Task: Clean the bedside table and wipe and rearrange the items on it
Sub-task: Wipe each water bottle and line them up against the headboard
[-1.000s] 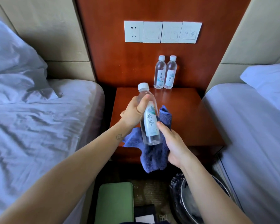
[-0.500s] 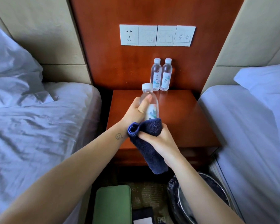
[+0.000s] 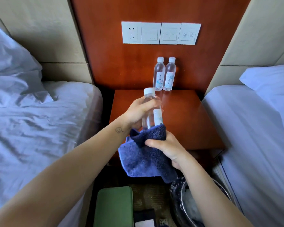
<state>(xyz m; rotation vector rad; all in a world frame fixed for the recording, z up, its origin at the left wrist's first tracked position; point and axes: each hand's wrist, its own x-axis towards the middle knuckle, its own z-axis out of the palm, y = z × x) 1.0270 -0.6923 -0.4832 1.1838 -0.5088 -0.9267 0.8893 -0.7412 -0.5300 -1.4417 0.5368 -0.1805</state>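
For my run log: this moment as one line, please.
step: wipe bottle; left hand: holds bottle; right hand: cloth round its base; table: two bottles at back

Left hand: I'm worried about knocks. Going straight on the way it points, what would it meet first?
The left hand would probably meet the two standing bottles first; depth is unclear.

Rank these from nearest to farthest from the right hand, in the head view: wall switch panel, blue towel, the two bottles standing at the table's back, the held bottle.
1. blue towel: gripped in the right hand.
2. held bottle: just above, its base wrapped in the towel.
3. two standing bottles: at the back of the bedside table.
4. wall switch panel: on the wall above them.
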